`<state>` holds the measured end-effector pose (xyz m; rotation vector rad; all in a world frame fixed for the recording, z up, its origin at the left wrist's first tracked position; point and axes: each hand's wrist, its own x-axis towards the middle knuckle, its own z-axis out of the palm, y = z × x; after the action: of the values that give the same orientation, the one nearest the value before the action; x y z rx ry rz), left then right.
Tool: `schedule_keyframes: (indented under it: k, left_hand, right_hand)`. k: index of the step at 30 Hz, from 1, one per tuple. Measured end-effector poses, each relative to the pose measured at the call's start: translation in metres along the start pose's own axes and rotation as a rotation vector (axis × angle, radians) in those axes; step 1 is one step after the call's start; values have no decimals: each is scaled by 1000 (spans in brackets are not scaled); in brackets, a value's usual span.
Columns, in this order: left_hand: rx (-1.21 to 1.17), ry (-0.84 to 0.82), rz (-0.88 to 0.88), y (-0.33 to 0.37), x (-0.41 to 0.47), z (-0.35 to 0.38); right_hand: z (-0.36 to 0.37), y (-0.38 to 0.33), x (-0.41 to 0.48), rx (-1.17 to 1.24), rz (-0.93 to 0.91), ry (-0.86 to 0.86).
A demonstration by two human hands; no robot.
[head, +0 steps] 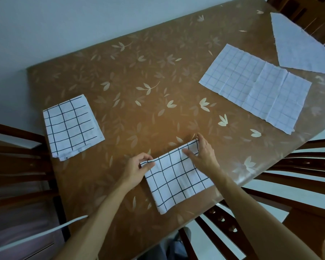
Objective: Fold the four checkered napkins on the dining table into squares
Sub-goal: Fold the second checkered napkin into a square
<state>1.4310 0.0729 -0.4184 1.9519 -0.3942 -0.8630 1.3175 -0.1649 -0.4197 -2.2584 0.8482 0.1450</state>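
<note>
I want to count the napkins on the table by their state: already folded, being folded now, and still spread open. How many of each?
Already folded: 1, the folded napkin.
Being folded: 1, the near napkin, touched by left hand and right hand.
Spread open: 2, the open napkin and the far napkin.
Total: 4
</note>
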Motion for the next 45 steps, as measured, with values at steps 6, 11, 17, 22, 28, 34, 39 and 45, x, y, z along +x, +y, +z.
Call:
schedule_keyframes:
  k: [6,11,17,22,28,34,39,45]
  left_hand:
    - [-307,-31,-217,-3,-1,8]
    - [-200,47,-203,1,-9,33]
    - [-11,75,-31,4,-18,65]
    - [756,248,358,8,-32,85]
    - [1117,-21,376,-15,-39,123]
    - [1162,-28,320,-32,-49,111]
    - [1137,-11,230,-36,-59,103]
    - [1112,-39,211,-30,-59,101]
  right_hand:
    - [-31,15,-1,183,118,-43]
    - [-47,29,-14,160,84,54]
    - [-52,37,-27,127,143,176]
    - [-25,36,-53,-358,-16,161]
    - [36,34,-89,-498,-288,-159]
    - [32,48,-82,-533,-234,-158]
    - [11,57,-64,-529,-103,-111]
    - [-1,47,-57,-519,-67,-119]
